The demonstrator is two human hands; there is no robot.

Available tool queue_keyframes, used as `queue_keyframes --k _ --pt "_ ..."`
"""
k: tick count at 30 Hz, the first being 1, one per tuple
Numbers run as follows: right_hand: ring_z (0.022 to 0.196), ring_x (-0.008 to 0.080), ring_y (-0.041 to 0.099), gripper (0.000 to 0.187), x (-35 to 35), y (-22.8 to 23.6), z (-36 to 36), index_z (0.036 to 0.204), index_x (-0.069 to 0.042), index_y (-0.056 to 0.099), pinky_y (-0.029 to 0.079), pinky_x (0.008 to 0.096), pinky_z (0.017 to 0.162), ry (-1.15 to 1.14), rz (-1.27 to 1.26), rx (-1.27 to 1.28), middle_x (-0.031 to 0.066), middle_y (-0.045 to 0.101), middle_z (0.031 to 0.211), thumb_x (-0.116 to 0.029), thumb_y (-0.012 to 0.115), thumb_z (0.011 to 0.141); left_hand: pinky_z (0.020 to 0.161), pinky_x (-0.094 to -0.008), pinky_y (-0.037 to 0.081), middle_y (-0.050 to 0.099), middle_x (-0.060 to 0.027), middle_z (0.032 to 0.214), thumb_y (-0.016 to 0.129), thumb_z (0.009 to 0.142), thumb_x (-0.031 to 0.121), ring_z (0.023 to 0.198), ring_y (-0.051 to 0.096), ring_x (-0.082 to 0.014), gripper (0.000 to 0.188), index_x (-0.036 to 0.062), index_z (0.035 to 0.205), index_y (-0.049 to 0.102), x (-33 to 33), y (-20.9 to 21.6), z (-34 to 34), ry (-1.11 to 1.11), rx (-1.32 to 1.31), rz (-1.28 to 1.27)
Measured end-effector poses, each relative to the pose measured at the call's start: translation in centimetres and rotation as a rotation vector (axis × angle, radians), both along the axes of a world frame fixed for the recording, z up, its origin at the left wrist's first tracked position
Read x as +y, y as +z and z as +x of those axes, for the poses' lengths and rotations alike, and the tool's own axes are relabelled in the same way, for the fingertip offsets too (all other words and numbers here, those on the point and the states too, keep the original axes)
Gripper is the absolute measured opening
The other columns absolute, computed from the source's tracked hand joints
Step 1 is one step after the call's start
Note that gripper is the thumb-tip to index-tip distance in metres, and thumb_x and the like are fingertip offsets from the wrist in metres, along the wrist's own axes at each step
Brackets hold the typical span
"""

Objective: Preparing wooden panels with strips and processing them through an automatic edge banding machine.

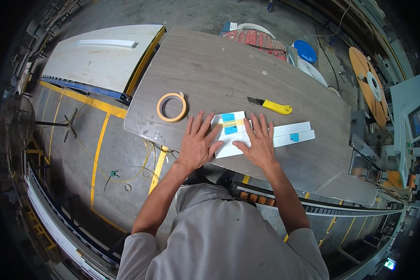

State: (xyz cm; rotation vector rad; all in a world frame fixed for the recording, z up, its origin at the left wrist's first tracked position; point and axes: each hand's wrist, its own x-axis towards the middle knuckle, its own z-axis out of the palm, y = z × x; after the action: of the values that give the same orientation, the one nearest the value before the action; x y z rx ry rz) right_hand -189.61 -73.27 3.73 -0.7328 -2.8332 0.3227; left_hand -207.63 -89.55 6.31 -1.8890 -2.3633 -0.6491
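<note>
Several flat white strips lie side by side on the brown wood-grain board, with blue labels on some of them. A pale yellow strip of tape runs across the pieces between my hands. My left hand rests at the strips' left end, fingers spread. Flat on the strips' middle is my right hand, its fingers also stretched out and holding nothing. A roll of masking tape lies beyond my left hand. Past my right hand is a yellow utility knife with its blade out.
The board forms my work surface. Far left, a white-topped table bears another white strip. Beyond the board sit a red bundle and a blue disc. A machine with a screen stands right; a hose lies on the floor.
</note>
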Motion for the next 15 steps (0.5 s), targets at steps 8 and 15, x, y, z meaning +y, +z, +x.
queue_keyframes --k 8,15 --pt "0.143 0.0366 0.028 0.09 1.1 0.8 1.6 0.139 -0.002 0.049 0.015 0.0565 0.117 -0.064 -0.029 -0.038 0.0177 0.042 0.146 -0.06 0.074 0.075 0.112 -0.0559 0.028 0.043 -0.0209 0.143 0.073 0.081 0.05 0.138 0.031 -0.045 0.079 -0.0021 0.135 0.048 -2.9 -1.4 0.3 0.162 -0.121 0.036" --pt "0.137 0.0336 0.038 0.083 2.9 0.9 2.9 0.126 -0.001 0.061 0.02 0.0542 0.116 -0.044 -0.093 0.053 0.0121 0.056 0.133 -0.052 0.084 0.065 0.108 -0.0517 0.035 0.052 -0.0171 0.13 0.08 0.076 0.037 0.132 0.038 -0.0418 0.057 -0.0012 0.115 0.065 -3.5 -2.7 1.8 0.216 -0.338 0.079"
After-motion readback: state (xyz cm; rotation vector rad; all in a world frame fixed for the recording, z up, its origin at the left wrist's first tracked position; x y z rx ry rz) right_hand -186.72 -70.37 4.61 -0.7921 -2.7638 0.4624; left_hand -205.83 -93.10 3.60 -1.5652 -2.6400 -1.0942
